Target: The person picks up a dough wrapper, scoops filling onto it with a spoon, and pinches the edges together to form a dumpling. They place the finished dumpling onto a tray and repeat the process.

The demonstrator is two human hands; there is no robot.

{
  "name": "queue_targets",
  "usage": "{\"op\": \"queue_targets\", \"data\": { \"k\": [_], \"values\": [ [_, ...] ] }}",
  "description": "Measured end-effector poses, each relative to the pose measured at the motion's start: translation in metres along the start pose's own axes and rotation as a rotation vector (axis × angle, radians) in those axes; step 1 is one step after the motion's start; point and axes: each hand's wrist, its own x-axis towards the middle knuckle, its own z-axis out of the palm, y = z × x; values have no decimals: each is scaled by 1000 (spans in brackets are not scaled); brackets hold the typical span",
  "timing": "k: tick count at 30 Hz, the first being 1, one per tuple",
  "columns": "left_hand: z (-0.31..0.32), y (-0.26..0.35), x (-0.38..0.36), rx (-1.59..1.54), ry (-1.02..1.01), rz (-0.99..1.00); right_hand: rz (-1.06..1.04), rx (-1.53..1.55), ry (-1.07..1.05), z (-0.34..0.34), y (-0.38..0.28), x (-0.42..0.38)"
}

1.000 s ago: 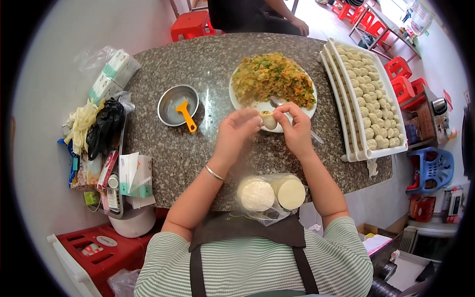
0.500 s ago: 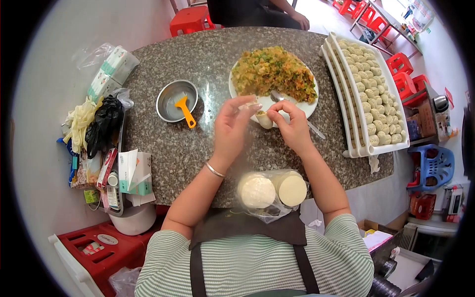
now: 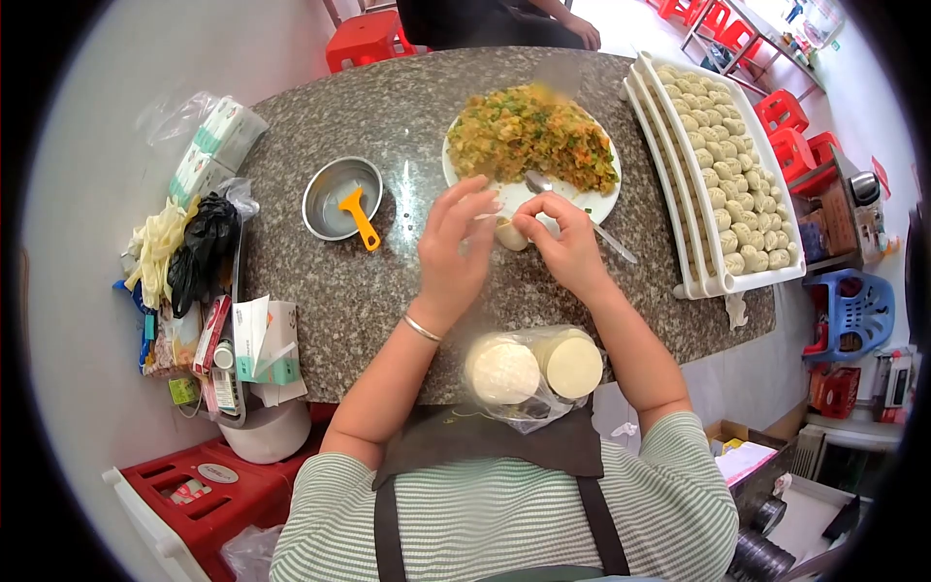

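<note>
My right hand (image 3: 562, 238) pinches the edge of a small, pale filled wrapper (image 3: 510, 233) in front of the plate. Close beside it on the left, my left hand (image 3: 456, 254) has its fingers spread, with the fingertips near the wrapper. Chopped green and orange filling (image 3: 531, 134) is heaped on a white plate (image 3: 606, 206), and a metal spoon (image 3: 616, 245) rests on the rim. Two stacks of round wrappers, one floury (image 3: 504, 371) and one smooth (image 3: 572, 366), stand in a plastic bag close to my apron.
Stacked white trays (image 3: 742, 281) hold rows of pleated dumplings (image 3: 722, 175) at right. A metal bowl (image 3: 328, 218) with an orange-handled tool (image 3: 360, 219) is at left, near tissue packs (image 3: 218, 141) and a tissue box (image 3: 279, 335). A person (image 3: 495, 24) sits across the table (image 3: 330, 107).
My left hand's fingers have opened wider beside the wrapper. My right hand keeps its pinch. The camera view has shifted slightly.
</note>
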Motion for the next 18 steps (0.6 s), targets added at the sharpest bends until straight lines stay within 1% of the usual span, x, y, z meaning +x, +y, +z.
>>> {"op": "queue_targets", "data": {
  "k": [5, 7, 11, 13, 15, 16, 17, 18],
  "values": [
    [1, 1, 1, -47, 3, -53, 4, 6, -9, -1, -4, 0],
    [0, 1, 2, -188, 36, -207, -4, 3, -8, 0, -2, 0],
    [-2, -3, 3, -226, 23, -205, -4, 0, -1, -2, -5, 0],
    [-3, 7, 3, -293, 49, -344, 15, -16, 8, -2, -6, -2],
    [-5, -12, -3, 32, 24, -158, 26, -50, 23, -1, -5, -3],
    [-4, -26, -10, 119, -33, -86, 52, -48, 20, -1, -6, -3],
    [-7, -21, -6, 110, -55, -80, 2, -41, 48, 1, -2, -3],
    [-5, -16, -5, -5, 8, -194, 36, -35, 20, -1, -5, -2]
  ]
}}
